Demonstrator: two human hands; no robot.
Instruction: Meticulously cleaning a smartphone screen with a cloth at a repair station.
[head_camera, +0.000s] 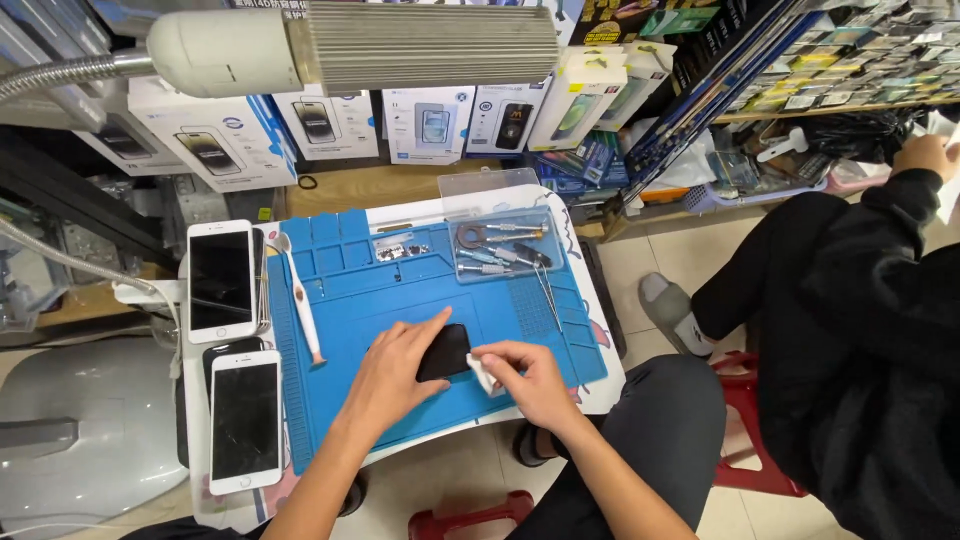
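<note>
Your left hand (392, 372) reaches in from the lower left with the forearm angled up toward the middle of the blue work mat (350, 290), palm down and fingers spread flat, the fingertips pressing on the left edge of a small dark phone (445, 352) that lies face up on the mat. Your right hand (530, 378) comes in from the lower right, wrist bent inward, with thumb and fingers pressed together on a small white wipe (484, 373), pinching it against the phone's lower right corner. The phone sits between your two hands, touching both, near the front centre of the mat. A white-handled brush (300, 300) lies along the mat's left edge, and a clear tray of tools (500, 250) stands at the mat's back right. Two white phones (222, 280) (244, 420) rest left of the mat, one behind the other. A seated person in black (860, 330) is at your right.
</note>
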